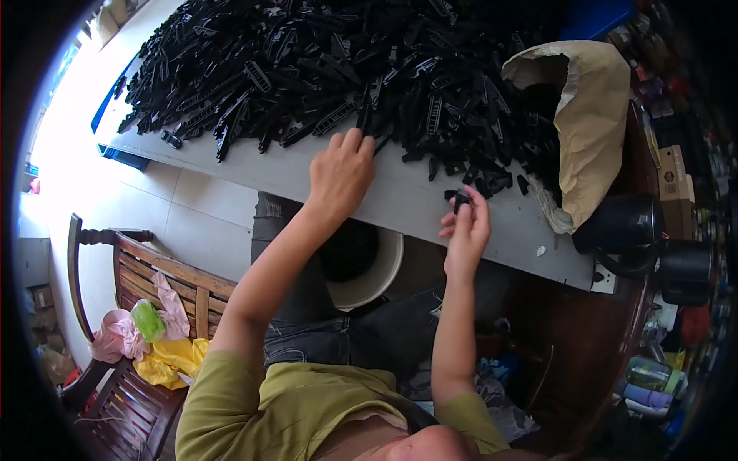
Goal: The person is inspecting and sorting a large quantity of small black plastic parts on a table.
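Observation:
A big heap of long black plastic parts (323, 69) covers the far half of a grey table (400, 196). My left hand (342, 173) reaches to the heap's near edge, its fingertips on one long black strip (367, 115). My right hand (467, 224) is raised over the table's near edge and pinches a small black plastic piece (460, 200) between thumb and fingers. A few loose black bits (492, 183) lie just beyond it.
A torn brown paper sack (596, 115) spills parts at the right. A white bucket (377, 269) stands under the table between my knees. A dark kettle (623, 224) sits at the right; a wooden bench (154, 284) with cloths stands at the left.

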`<control>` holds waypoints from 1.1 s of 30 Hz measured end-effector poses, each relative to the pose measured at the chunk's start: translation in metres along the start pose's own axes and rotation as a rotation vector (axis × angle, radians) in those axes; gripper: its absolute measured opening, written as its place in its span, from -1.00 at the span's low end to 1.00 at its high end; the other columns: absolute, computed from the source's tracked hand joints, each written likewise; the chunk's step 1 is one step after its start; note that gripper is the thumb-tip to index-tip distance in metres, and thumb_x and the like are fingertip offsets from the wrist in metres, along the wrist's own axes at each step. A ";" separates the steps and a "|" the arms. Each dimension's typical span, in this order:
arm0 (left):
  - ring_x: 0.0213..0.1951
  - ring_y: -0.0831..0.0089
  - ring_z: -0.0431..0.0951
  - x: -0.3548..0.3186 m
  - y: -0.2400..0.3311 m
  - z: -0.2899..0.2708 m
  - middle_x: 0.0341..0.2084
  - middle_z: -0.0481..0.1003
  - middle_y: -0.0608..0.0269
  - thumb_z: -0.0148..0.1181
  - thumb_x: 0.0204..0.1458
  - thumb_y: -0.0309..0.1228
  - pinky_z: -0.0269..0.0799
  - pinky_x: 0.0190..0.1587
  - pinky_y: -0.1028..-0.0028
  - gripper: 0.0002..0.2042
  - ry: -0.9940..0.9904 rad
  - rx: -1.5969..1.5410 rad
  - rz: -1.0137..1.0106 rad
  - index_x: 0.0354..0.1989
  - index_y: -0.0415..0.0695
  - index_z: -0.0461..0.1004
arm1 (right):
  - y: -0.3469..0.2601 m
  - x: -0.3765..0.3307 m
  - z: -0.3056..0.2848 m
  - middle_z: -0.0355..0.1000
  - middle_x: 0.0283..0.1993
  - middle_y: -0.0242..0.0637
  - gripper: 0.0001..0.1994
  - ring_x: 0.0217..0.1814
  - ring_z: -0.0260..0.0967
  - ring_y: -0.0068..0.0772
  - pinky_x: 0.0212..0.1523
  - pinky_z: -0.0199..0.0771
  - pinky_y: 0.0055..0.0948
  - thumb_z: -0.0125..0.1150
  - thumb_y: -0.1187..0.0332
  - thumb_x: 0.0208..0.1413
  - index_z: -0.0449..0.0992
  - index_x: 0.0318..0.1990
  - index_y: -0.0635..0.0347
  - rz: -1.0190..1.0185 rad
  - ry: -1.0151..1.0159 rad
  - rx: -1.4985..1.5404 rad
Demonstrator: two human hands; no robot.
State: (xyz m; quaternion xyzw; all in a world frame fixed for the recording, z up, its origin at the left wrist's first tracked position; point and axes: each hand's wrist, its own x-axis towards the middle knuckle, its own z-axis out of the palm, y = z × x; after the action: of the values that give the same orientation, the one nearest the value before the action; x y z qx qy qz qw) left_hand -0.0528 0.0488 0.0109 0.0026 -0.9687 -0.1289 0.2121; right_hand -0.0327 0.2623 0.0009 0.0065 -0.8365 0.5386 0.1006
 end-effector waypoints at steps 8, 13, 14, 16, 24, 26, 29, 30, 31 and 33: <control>-0.20 0.32 0.43 -0.033 -0.012 -0.008 -0.22 0.41 0.27 0.18 -0.17 -0.52 0.41 -0.27 0.39 -0.77 0.031 -0.021 0.155 -0.26 -0.06 0.44 | -0.012 -0.013 0.008 0.38 -0.30 -0.44 -0.63 -0.47 0.25 -0.74 -0.56 0.23 -0.75 0.09 0.45 0.22 0.35 0.19 0.23 0.257 -0.136 0.431; -0.18 0.23 0.41 -0.041 -0.005 -0.019 -0.18 0.37 0.20 0.23 -0.17 -0.46 0.40 -0.22 0.34 -0.63 -0.043 -0.202 0.192 -0.11 -0.12 0.42 | -0.010 -0.018 0.012 0.37 -0.43 -0.45 -0.63 -0.51 0.23 -0.73 -0.51 0.29 -0.70 0.09 0.42 0.24 0.37 0.19 0.25 0.178 -0.168 0.288; -0.18 0.23 0.41 -0.043 -0.002 -0.021 -0.18 0.37 0.20 0.23 -0.17 -0.46 0.40 -0.22 0.34 -0.63 -0.038 -0.198 0.193 -0.11 -0.12 0.42 | -0.009 -0.019 0.013 0.40 -0.42 -0.43 -0.63 -0.51 0.23 -0.73 -0.48 0.31 -0.69 0.09 0.41 0.24 0.37 0.19 0.26 0.158 -0.177 0.282; -0.16 0.19 0.41 -0.047 0.004 -0.025 -0.18 0.35 0.16 0.26 -0.11 -0.45 0.42 -0.16 0.32 -0.65 -0.146 -0.353 0.123 -0.09 -0.12 0.41 | -0.007 -0.019 0.010 0.45 -0.37 -0.37 -0.65 -0.51 0.25 -0.73 -0.48 0.33 -0.69 0.11 0.41 0.23 0.41 0.15 0.29 0.157 -0.177 0.303; -0.13 0.07 0.49 -0.052 -0.015 -0.024 -0.21 0.48 0.07 0.31 -0.16 -0.58 0.42 -0.06 0.30 -0.72 -0.220 -0.845 0.100 -0.20 -0.22 0.50 | -0.020 -0.014 0.019 0.41 -0.25 -0.36 -0.73 -0.43 0.34 -0.56 -0.47 0.32 -0.60 0.37 0.52 -0.07 0.57 -0.14 0.30 -0.316 -0.249 -0.062; -0.13 0.08 0.51 -0.049 -0.020 -0.020 -0.21 0.49 0.07 0.31 -0.16 -0.59 0.43 -0.07 0.31 -0.73 -0.211 -0.777 0.163 -0.21 -0.21 0.53 | -0.029 -0.011 0.024 0.42 -0.20 -0.30 -0.74 -0.22 0.41 -0.24 -0.27 0.44 -0.32 0.40 0.43 -0.11 0.59 -0.20 0.22 -0.426 -0.296 -0.213; -0.15 0.11 0.53 -0.045 -0.024 -0.018 -0.20 0.51 0.08 0.31 -0.18 -0.59 0.46 -0.09 0.31 -0.74 -0.228 -0.745 0.179 -0.23 -0.21 0.56 | -0.032 -0.004 0.021 0.42 -0.19 -0.29 -0.73 -0.15 0.38 -0.22 -0.19 0.43 -0.30 0.40 0.46 -0.16 0.59 -0.21 0.21 -0.448 -0.363 -0.301; -0.16 0.12 0.53 -0.045 -0.025 -0.019 -0.20 0.52 0.09 0.32 -0.19 -0.59 0.46 -0.10 0.31 -0.73 -0.258 -0.783 0.135 -0.23 -0.21 0.57 | -0.032 -0.003 0.017 0.42 -0.19 -0.27 -0.71 -0.14 0.38 -0.21 -0.18 0.42 -0.31 0.41 0.49 -0.19 0.59 -0.21 0.22 -0.433 -0.398 -0.300; -0.16 0.12 0.53 -0.044 -0.025 -0.018 -0.20 0.52 0.09 0.32 -0.19 -0.59 0.46 -0.10 0.31 -0.73 -0.261 -0.786 0.132 -0.23 -0.21 0.57 | -0.031 0.000 0.011 0.42 -0.21 -0.29 -0.70 -0.13 0.35 -0.21 -0.15 0.40 -0.32 0.41 0.49 -0.21 0.60 -0.21 0.20 -0.435 -0.411 -0.316; -0.15 0.13 0.53 -0.043 -0.026 -0.016 -0.23 0.53 0.10 0.33 -0.20 -0.58 0.46 -0.09 0.31 -0.74 -0.280 -0.831 0.167 -0.25 -0.22 0.57 | -0.028 0.003 0.005 0.42 -0.22 -0.30 -0.69 -0.11 0.33 -0.21 -0.13 0.38 -0.32 0.41 0.50 -0.22 0.60 -0.21 0.20 -0.459 -0.426 -0.325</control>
State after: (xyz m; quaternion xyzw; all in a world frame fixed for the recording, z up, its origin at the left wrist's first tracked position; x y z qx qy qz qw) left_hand -0.0086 0.0220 0.0011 -0.1784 -0.8510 -0.4887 0.0717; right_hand -0.0333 0.2461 0.0241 0.2906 -0.8901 0.3485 0.0421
